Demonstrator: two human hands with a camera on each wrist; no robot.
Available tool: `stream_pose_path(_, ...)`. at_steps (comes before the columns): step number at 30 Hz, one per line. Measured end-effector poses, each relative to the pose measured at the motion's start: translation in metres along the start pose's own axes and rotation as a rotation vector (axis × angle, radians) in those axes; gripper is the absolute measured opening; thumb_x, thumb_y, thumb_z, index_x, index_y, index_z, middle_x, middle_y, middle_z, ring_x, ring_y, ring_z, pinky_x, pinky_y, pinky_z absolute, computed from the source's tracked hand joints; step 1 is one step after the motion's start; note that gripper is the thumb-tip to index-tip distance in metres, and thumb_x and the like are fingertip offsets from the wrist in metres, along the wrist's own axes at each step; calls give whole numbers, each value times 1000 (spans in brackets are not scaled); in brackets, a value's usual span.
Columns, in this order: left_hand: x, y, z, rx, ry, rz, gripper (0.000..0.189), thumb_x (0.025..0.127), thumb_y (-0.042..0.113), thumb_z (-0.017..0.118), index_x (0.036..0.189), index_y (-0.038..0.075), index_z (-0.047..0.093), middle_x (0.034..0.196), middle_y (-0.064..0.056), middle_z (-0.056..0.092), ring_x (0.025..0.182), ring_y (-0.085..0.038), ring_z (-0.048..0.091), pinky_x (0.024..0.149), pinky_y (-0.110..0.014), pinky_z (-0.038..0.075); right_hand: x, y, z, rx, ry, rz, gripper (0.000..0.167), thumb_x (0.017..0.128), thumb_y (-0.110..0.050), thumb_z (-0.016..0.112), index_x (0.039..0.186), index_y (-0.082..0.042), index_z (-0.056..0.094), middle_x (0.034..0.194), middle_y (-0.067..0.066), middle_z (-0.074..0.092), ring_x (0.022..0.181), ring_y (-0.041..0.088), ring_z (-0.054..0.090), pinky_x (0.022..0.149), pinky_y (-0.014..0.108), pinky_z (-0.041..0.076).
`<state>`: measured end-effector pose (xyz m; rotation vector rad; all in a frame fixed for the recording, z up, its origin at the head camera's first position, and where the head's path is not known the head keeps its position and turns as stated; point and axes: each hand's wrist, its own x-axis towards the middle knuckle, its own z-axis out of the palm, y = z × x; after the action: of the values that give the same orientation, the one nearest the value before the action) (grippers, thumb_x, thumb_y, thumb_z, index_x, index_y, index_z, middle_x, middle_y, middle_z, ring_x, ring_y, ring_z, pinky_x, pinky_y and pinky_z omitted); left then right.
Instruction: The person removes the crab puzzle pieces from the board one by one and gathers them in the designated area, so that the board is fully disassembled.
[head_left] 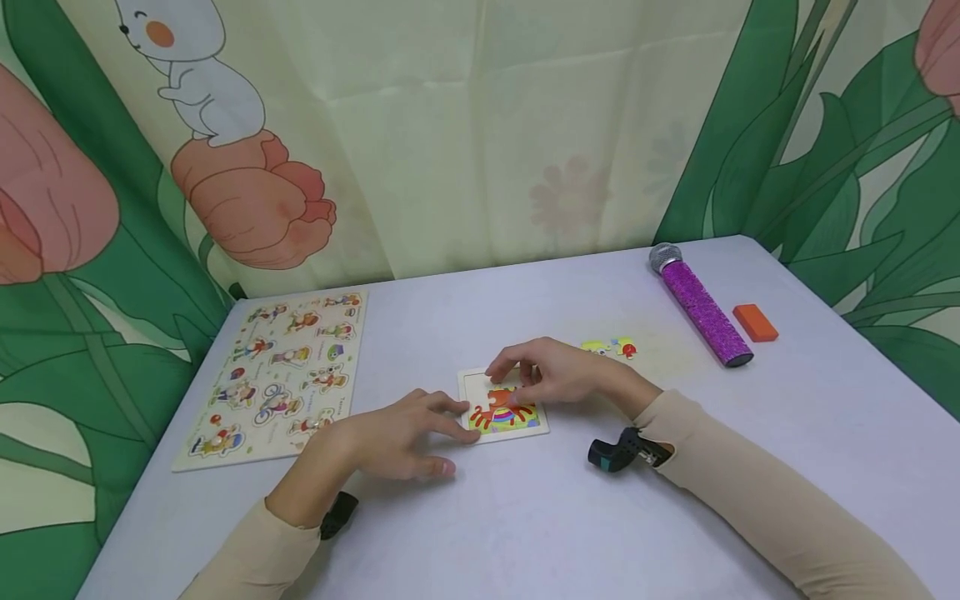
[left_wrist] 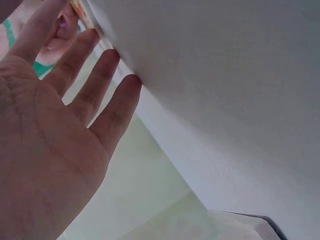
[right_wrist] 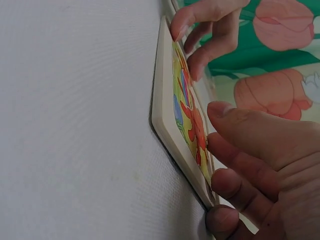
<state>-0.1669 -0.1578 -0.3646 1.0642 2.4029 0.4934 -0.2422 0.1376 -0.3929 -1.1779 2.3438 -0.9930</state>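
A small wooden puzzle board with an orange crab picture lies on the table, its upper left part bare. My left hand is spread, index and middle fingertips touching the board's left edge, thumb apart over the cloth. In the left wrist view that palm shows nothing held. Over the board's upper right side, my right hand bends its fingers onto the picture. Seen from the right wrist, its fingertips touch the board's face and edge, the thumb lifted slightly; no piece shows between them.
Several loose puzzle pieces lie behind my right wrist. A large picture board lies at left. Farther right are a glittery purple microphone and an orange block. A printed curtain hangs behind the table.
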Motion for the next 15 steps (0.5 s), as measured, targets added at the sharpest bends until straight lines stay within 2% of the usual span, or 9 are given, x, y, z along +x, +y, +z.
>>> stream_pose_path(7, 0, 0, 1, 0, -10, -10, 46, 95, 42, 71, 140, 34, 65, 160, -1, 42, 141, -27, 38, 114, -56, 36, 1, -5, 2, -34, -29, -1, 40, 91, -24, 80, 128, -16, 70, 117, -3, 69, 73, 13, 57, 68, 25, 47)
stream_pose_path(15, 0, 0, 1, 5, -11, -10, 48, 95, 43, 72, 141, 33, 64, 161, -2, 41, 140, -27, 38, 113, -55, 36, 6, -15, 2, -152, -87, 21, 34, 92, -23, 79, 125, -17, 73, 118, -2, 61, 72, 10, 52, 71, 25, 45)
